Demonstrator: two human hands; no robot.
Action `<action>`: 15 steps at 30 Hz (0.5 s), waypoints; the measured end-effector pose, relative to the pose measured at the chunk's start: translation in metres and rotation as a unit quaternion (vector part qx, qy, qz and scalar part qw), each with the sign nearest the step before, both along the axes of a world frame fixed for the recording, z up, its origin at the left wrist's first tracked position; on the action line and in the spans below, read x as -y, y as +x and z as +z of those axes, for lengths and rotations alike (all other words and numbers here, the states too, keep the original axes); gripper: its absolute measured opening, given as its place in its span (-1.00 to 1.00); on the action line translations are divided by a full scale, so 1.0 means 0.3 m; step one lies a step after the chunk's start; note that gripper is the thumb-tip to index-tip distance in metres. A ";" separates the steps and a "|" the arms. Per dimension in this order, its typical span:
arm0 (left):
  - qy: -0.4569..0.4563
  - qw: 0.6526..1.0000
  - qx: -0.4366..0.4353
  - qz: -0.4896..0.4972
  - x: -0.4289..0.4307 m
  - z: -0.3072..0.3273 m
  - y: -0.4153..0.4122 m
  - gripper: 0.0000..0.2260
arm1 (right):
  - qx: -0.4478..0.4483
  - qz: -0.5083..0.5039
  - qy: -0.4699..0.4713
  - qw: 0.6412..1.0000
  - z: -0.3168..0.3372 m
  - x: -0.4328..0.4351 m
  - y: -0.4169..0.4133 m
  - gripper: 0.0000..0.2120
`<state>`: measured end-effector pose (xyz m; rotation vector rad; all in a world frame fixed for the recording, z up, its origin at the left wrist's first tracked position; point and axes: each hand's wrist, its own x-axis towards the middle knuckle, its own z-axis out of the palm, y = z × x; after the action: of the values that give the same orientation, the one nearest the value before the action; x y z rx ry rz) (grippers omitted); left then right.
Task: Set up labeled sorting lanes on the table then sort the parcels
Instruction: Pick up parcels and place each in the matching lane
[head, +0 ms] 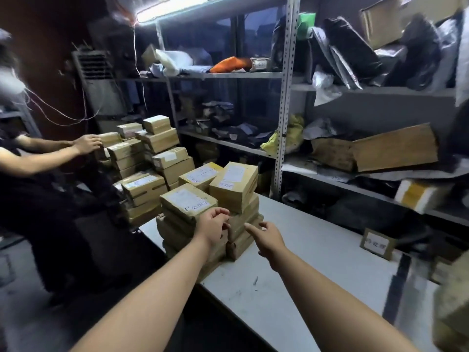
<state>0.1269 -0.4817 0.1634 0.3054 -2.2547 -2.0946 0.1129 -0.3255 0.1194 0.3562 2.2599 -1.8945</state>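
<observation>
Two bare hands are stretched toward brown paper-wrapped parcel stacks at centre frame.
The left hand is seen with fingers curled at the top parcel's near corner; whether anything is gripped cannot be told. The right hand, fingers apart and empty, is held just beside the lower parcels. Open pale grey tabletop is left rightward, up to a small brown cardboard label sign.

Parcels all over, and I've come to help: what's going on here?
A person reaches both hands to the parcel stacks at the end of the table: left hand curled by the top parcel, grip unclear, right hand open beside them. A label card stands farther along it. Another person's hand rests on a separate pile.
</observation>
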 end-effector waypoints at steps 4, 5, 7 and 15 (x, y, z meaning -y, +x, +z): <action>0.014 1.000 -0.017 0.003 0.102 0.060 -0.203 -0.85 | 0.015 -0.020 0.006 1.000 0.005 0.094 -0.202 -0.07; 0.018 1.000 -0.018 0.001 0.122 0.075 -0.248 -0.86 | 0.019 -0.031 0.010 0.999 0.006 0.112 -0.254 -0.05; 0.030 0.999 -0.018 -0.011 0.158 0.091 -0.335 -0.86 | 0.029 -0.056 0.012 0.998 0.018 0.145 -0.339 -0.11; 0.011 1.000 0.012 -0.025 0.248 0.065 -0.618 -0.84 | 0.167 -0.131 -0.070 0.975 -0.020 0.213 -0.596 -0.08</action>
<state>-0.0584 -0.5560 0.1829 0.2812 -2.2782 -2.1514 -0.0657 -0.3895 0.1136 0.9165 1.9255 -1.9216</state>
